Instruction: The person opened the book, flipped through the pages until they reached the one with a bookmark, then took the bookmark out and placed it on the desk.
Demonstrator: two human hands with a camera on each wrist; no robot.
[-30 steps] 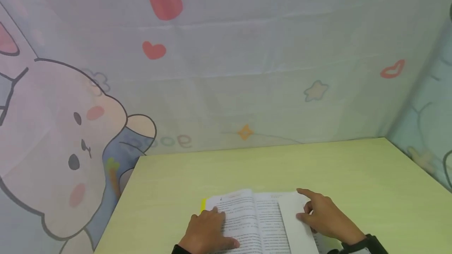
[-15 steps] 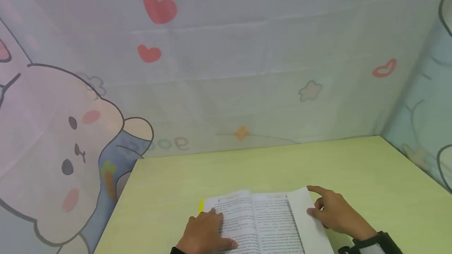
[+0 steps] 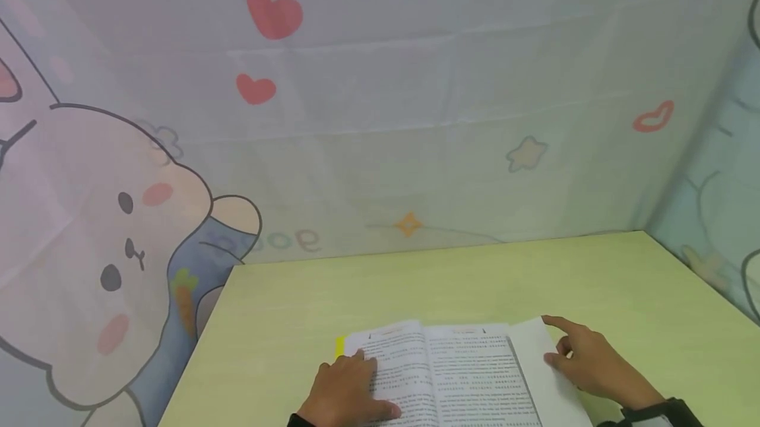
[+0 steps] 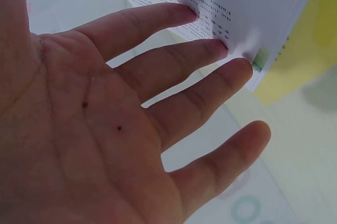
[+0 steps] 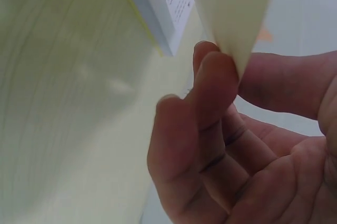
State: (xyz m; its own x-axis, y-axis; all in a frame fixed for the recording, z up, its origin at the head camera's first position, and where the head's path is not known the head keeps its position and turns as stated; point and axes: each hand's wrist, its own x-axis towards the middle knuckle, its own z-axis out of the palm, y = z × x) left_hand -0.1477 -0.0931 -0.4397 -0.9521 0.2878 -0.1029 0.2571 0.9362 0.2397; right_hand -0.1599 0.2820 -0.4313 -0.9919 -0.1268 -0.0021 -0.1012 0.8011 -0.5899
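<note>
An open book (image 3: 475, 374) with printed pages and a yellow cover edge lies at the front of the table. My left hand (image 3: 347, 391) rests on its left page. In the left wrist view the fingers of that hand (image 4: 121, 113) are spread and fairly straight, some fingertips touching the page. My right hand (image 3: 584, 358) pinches the outer edge of a plain white sheet or flap (image 3: 546, 367) along the book's right side. The right wrist view has this sheet (image 5: 231, 13) between thumb and curled fingers, apart from the page block (image 5: 163, 18). Whether it is attached to the book is hidden.
The pale yellow-green table (image 3: 445, 282) extends behind and to both sides of the book. A fabric backdrop (image 3: 380, 84) with hearts and a cartoon rabbit (image 3: 83, 229) hangs at the back and left. A dark wristband (image 3: 659, 410) circles the right wrist.
My right hand has moved to the right with the white sheet, and more of the right page's print now shows. The left hand has stayed on the left page.
</note>
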